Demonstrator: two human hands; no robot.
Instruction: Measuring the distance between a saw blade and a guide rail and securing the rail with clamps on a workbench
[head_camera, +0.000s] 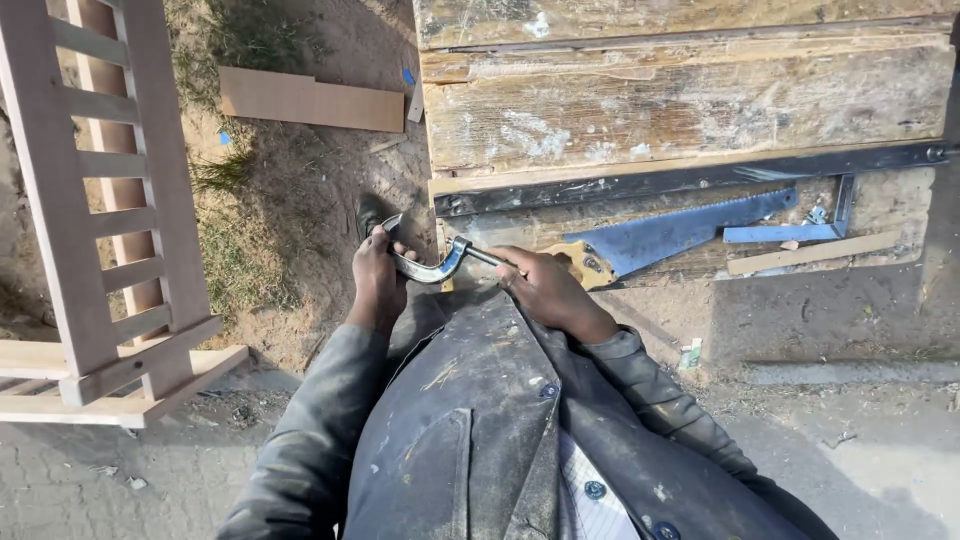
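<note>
Hands grip a metal clamp (432, 266) firmly: left hand (376, 282) around the curved frame, right hand (545, 290) on the screw end. Best kept steady, clear of the handsaw (672, 232).

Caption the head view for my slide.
Both hands, left and right, grip a metal clamp beside a saw.

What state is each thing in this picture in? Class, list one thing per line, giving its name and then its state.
Left hand: closed on the curved end of the metal clamp.
Right hand: gripping the clamp's screw end.
Metal clamp: held off the bench between both hands.
Handsaw: lying flat on the workbench, untouched.
Workbench: worn, paint-stained.
Wooden frame: standing on the ground, unpainted.
</note>
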